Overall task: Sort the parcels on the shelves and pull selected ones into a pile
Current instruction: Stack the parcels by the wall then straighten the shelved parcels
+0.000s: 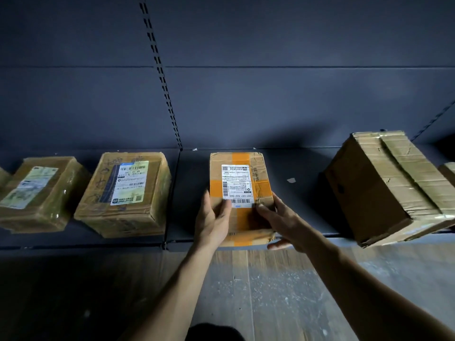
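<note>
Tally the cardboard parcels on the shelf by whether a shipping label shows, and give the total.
Label showing: 3 (orange-taped box, wide labelled box, far-left labelled box)
No label showing: 1 (large tilted box)
Cut off at the frame edges, label cannot be told: 2 (left-edge box, right-edge box)
Total: 6

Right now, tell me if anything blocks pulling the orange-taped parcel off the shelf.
Nothing visible does. The left hand and right hand grip the orange-taped parcel at the shelf front; the labelled parcel and large box sit apart.
</note>
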{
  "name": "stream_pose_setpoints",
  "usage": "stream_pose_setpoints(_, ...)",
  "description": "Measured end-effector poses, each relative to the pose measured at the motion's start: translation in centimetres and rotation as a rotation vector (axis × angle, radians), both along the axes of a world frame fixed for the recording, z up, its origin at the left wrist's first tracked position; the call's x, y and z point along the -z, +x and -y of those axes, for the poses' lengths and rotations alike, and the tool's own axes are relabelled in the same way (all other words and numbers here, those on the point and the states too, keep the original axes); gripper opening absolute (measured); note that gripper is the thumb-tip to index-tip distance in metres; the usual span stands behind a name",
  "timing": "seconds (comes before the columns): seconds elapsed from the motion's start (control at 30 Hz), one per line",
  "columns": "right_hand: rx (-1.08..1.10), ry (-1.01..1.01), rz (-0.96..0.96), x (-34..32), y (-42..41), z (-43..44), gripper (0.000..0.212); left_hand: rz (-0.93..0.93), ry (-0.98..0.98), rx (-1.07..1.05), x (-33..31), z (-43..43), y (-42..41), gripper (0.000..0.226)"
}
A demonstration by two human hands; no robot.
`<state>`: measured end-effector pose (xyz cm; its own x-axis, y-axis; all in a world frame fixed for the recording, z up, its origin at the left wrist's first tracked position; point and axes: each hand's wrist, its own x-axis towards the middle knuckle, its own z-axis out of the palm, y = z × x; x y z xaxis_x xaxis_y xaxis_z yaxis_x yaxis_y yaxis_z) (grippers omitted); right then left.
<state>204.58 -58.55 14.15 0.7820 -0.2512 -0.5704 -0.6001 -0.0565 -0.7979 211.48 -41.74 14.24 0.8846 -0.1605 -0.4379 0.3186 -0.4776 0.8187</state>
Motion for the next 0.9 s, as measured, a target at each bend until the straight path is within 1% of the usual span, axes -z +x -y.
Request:
stream_pose_setpoints(0.07, 0.063, -0.021, 0.092, 0.1, 0.0, -0.4, 0.024, 0.029, -0.013, -0.003, 0.2, 0.1, 0.0, 0.073)
stream_pose_setpoints(0.13, 0.174, -0.061, 0.172, 0.6, -0.4, -1.3, 0.023, 0.079, -0.018, -0.001, 0.4, 0.4, 0.2, 0.072)
stream_pose_setpoints(0.2, 0.295, -0.060, 0.222, 1.7, -1.0, -1.9, 0.015, 0.139, -0.009, 0.001, 0.7, 0.7, 0.8, 0.074)
stream_pose_setpoints(0.23, 0.323, -0.057, 0.245, 2.2, -1.3, -2.1, 0.010, 0.164, -0.010, 0.010, 0.8, 0.9, 1.5, 0.077)
stream_pose_setpoints(0.3, 0.304, -0.108, 0.257, 3.3, -1.6, -1.9, 0.009, 0.216, -0.019, 0.086, 1.5, 1.4, 3.9, 0.084)
stream_pose_setpoints(0.4, 0.255, -0.186, 0.221, 3.8, -1.4, -1.6, 0.018, 0.323, 0.040, 0.304, 2.2, 2.7, 8.7, 0.089)
stream_pose_setpoints(0.47, 0.240, -0.254, 0.153, 3.7, -1.3, -1.8, 0.030, 0.418, 0.213, 0.477, 2.2, 3.7, 11.5, 0.088)
stream_pose_setpoints(0.53, 0.211, -0.344, 0.022, 3.2, -1.5, -2.1, 0.046, 0.520, 0.341, 0.570, 2.1, 4.2, 13.3, 0.090)
stream_pose_setpoints(0.6, 0.225, -0.362, -0.136, 2.5, -1.6, -2.3, 0.070, 0.491, 0.284, 0.570, 2.4, 3.9, 14.1, 0.087)
stream_pose_setpoints(0.63, 0.237, -0.330, -0.179, 2.1, -1.5, -2.2, 0.076, 0.474, 0.229, 0.546, 2.5, 3.6, 14.0, 0.082)
stream_pose_setpoints(0.67, 0.243, -0.308, -0.194, 1.6, -1.2, -1.8, 0.077, 0.470, 0.195, 0.507, 2.6, 3.2, 13.6, 0.076)
stream_pose_setpoints(0.7, 0.244, -0.320, -0.198, 1.1, -0.7, -1.2, 0.074, 0.484, 0.200, 0.463, 2.5, 2.6, 13.0, 0.069)
stream_pose_setpoints(0.73, 0.254, -0.358, -0.201, 0.6, 0.0, -0.5, 0.070, 0.513, 0.244, 0.424, 2.2, 2.0, 12.4, 0.062)
stream_pose_setpoints(0.77, 0.276, -0.417, -0.203, 0.1, 0.7, 0.4, 0.067, 0.549, 0.337, 0.399, 1.8, 1.3, 11.6, 0.056)
stream_pose_setpoints(0.83, 0.332, -0.572, -0.223, -0.6, 2.7, 2.3, 0.068, 0.576, 0.464, 0.383, 1.2, -0.3, 9.8, 0.052)
stream_pose_setpoints(0.9, 0.360, -0.689, -0.195, -1.1, 4.8, 3.4, 0.073, 0.485, 0.441, 0.426, 0.3, -1.4, 7.8, 0.055)
